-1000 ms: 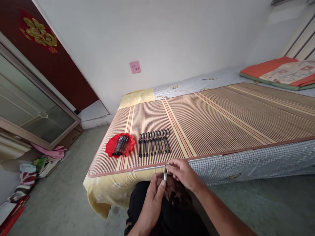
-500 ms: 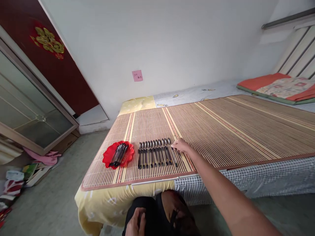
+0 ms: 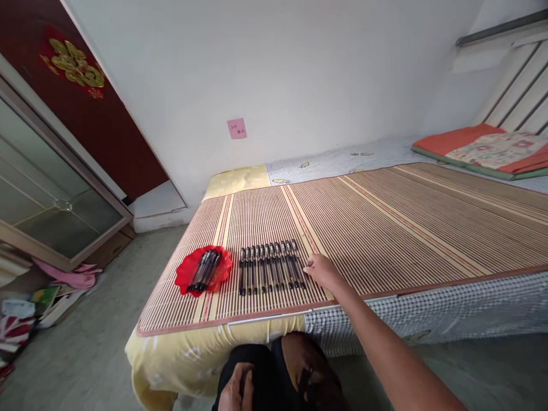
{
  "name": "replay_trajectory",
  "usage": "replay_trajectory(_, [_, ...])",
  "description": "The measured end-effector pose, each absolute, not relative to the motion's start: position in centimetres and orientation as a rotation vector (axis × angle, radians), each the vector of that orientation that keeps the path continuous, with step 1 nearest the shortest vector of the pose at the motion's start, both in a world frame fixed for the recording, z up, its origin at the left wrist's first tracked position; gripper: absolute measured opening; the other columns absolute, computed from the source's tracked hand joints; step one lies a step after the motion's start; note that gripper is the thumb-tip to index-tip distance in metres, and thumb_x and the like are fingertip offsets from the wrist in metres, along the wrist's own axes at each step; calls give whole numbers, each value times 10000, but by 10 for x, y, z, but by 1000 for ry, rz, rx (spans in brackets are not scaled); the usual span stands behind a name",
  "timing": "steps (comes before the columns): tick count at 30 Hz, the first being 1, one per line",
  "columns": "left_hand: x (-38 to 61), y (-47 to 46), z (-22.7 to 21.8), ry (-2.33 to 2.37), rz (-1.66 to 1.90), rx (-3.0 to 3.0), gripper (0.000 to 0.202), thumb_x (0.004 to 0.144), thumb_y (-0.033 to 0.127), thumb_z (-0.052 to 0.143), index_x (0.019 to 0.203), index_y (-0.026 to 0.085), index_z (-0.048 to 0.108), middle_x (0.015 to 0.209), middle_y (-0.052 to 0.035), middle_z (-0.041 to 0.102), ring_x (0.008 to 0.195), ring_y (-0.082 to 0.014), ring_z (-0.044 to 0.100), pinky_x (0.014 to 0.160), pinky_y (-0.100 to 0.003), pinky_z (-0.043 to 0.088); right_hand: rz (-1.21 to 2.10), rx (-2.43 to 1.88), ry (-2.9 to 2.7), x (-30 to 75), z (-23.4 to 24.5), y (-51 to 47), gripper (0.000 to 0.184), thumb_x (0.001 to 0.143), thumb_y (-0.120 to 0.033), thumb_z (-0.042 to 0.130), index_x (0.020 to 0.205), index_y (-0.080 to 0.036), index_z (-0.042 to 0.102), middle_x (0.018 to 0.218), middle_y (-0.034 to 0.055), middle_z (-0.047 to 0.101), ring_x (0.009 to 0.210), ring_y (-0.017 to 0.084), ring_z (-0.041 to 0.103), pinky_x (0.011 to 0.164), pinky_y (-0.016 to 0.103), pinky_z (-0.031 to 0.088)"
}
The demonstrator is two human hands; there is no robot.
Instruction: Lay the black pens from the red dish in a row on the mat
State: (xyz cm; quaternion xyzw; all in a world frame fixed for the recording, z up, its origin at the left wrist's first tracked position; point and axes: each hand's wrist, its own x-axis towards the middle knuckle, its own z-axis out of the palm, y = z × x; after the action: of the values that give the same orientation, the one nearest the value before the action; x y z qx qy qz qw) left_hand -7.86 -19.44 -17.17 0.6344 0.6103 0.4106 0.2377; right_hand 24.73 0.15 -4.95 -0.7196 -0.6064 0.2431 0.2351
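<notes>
A row of several dark pens (image 3: 270, 266) lies side by side on the striped bamboo mat (image 3: 385, 222) of a bed. My right hand (image 3: 321, 270) reaches over the mat's front edge and rests at the right end of that row, fingers curled, touching the last pen. A red plate (image 3: 203, 269) to the left of the row carries several more pens. My left hand (image 3: 236, 389) rests low on my dark-clothed lap, fingers curled, with nothing visible in it.
The bed has a yellow sheet (image 3: 188, 354) at its near corner and a checked cover (image 3: 449, 311) along its side. A folded orange quilt (image 3: 483, 147) lies at the far right. A glass cabinet (image 3: 51, 194) and a heap of clothes (image 3: 47, 291) stand left on the floor.
Both hands held a pen over my lap a second ago. My right hand then carried it to the mat and set it at the row's right end, and has since slid toward the front edge. My left hand dropped to my lap.
</notes>
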Motion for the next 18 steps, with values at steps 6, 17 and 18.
replay_trajectory(6, [-78, -194, -172, 1698, 1134, 1779, 438, 979, 577, 411, 885, 243, 679, 739, -30, 706, 641, -212, 672, 685, -285, 554, 635, -1960, -1706, 235, -47, -21, 111, 878, -238, 679, 806, -156, 657, 856, 82, 712, 810, 197, 651, 659, 263, 377])
replay_trajectory(17, [-80, -193, -177, 1690, 1135, 1796, 442, 983, 580, 411, 888, 241, 678, 750, -35, 720, 678, -218, 699, 678, -284, 552, 698, -1979, -1680, 227, -41, -23, 91, 900, -225, 637, 934, -154, 682, 965, 109, 742, 835, 204, 691, 654, 263, 416])
replay_trajectory(18, [-80, -193, -177, 1691, 1138, 1796, 440, 984, 577, 409, 888, 240, 676, 753, -38, 723, 691, -222, 706, 681, -286, 552, 701, -1979, -1683, 228, -41, -23, 96, 910, -234, 628, 931, -155, 680, 952, 105, 741, 814, 200, 688, 640, 262, 413])
